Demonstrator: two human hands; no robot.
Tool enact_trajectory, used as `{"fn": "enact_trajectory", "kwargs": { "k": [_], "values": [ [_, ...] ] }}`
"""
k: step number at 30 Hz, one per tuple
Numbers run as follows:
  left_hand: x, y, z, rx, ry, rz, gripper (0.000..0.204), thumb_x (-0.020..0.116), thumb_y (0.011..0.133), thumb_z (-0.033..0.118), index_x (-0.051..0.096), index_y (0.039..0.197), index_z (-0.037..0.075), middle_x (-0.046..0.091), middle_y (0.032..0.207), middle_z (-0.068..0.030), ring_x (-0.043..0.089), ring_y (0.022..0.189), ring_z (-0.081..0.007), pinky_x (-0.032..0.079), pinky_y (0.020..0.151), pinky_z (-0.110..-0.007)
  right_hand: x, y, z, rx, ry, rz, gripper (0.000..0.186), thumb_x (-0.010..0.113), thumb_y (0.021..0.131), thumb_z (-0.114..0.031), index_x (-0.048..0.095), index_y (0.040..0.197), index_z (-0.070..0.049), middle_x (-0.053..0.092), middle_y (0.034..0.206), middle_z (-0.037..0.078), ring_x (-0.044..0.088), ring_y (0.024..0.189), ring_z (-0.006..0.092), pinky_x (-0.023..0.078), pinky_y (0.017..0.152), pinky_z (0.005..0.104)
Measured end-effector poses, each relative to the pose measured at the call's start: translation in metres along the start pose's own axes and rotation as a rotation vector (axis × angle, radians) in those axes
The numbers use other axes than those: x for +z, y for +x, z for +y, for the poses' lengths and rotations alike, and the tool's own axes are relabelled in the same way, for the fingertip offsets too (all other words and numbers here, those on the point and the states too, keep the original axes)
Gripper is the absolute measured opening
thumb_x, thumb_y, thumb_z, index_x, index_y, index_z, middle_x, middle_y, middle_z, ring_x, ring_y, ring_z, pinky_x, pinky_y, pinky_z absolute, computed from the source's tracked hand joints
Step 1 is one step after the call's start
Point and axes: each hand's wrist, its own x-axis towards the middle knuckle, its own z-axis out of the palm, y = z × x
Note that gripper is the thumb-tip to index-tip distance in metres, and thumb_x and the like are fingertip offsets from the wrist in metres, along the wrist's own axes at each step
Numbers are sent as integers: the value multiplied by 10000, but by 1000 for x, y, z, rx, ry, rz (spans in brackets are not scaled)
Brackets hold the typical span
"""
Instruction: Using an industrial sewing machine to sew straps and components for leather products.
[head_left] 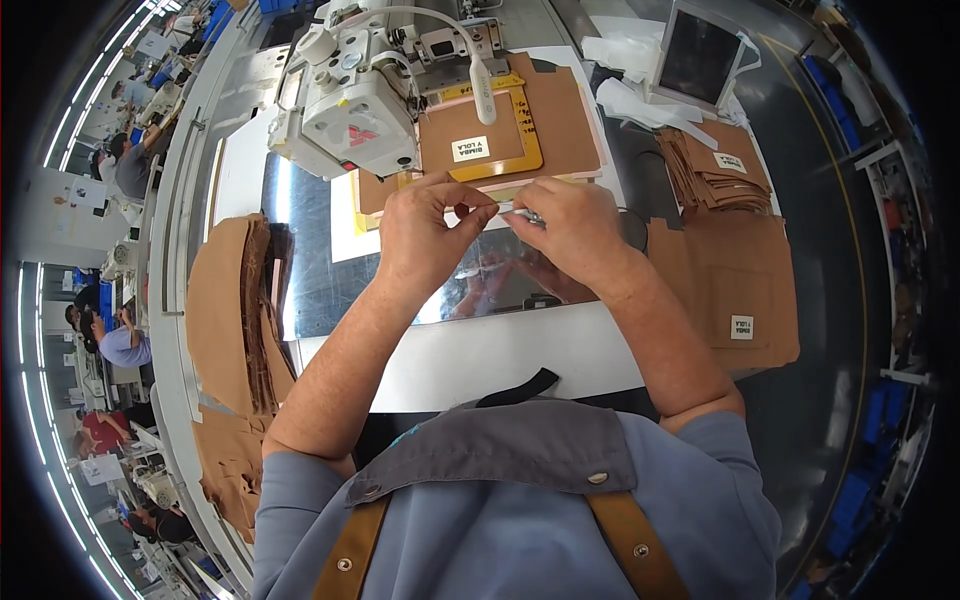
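In front of the sewing machine (350,95), my two hands meet with their fingertips nearly touching. My left hand (425,232) is closed in a pinch of thumb and forefinger; whatever lies between them is too small to name. The fingers of my right hand (578,228) are curled round a small silvery-grey object (524,214), mostly hidden by the hand. Just beyond the fingers lies a brown panel (440,132) with a white label (470,149), framed by a yellow template (533,150) beside the machine head.
Stacked brown pieces (228,310) stand at left, with more brown pieces (230,465) nearer me. At right, a labelled brown panel (725,290) lies before a pile of labelled pieces (700,180). A dark screen (698,55) stands behind them. Below my hands is a shiny metal plate (340,290).
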Motion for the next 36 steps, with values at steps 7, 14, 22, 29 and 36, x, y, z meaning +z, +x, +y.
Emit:
{"fn": "enact_trajectory", "kwargs": {
  "k": [7, 14, 22, 29, 36],
  "values": [
    [6, 6, -23, -73, -104, 35, 101, 826, 773, 114, 783, 852, 67, 665, 738, -42, 620, 645, -160, 475, 588, -320, -17, 2, 9, 61, 109, 9, 308, 800, 783, -333, 727, 944, -82, 687, 837, 50, 700, 754, 250, 554, 670, 389],
    [-1, 9, -12, -182, -407, -4, 81, 805, 847, 72, 761, 899, 27, 662, 845, -4, 569, 779, -73, 463, 720, -243, 1, -4, 40, 178, 62, -195, 334, 797, 788, -388, 743, 946, -98, 698, 857, 66, 690, 773, 286, 534, 730, 407],
    [5, 11, -6, -246, -955, -2, 83, 785, 867, 70, 758, 939, 40, 662, 947, -15, 607, 903, -102, 474, 823, -248, 33, -15, 53, 80, 431, -53, 328, 747, 880, -212, 727, 1186, -95, 650, 1226, 93, 593, 1151, 264, 432, 1015, 423],
    [23, 20, -18, -473, -1316, -41, 130, 772, 903, 176, 768, 982, 74, 695, 890, 32, 557, 806, -55, 429, 752, -218, 21, 49, 22, -25, 1185, 172, 259, 743, 893, -90, 742, 1152, -73, 661, 1167, 67, 604, 1152, 195, 496, 968, 331],
    [26, 28, -28, -451, -1263, -15, 166, 783, 896, 196, 762, 980, 54, 705, 942, 13, 559, 808, -54, 452, 734, -236, 34, 65, 29, 112, 1401, 107, 105, 762, 884, -82, 755, 976, -31, 661, 1033, 46, 631, 1004, 143, 525, 879, 278]
  ]
}}
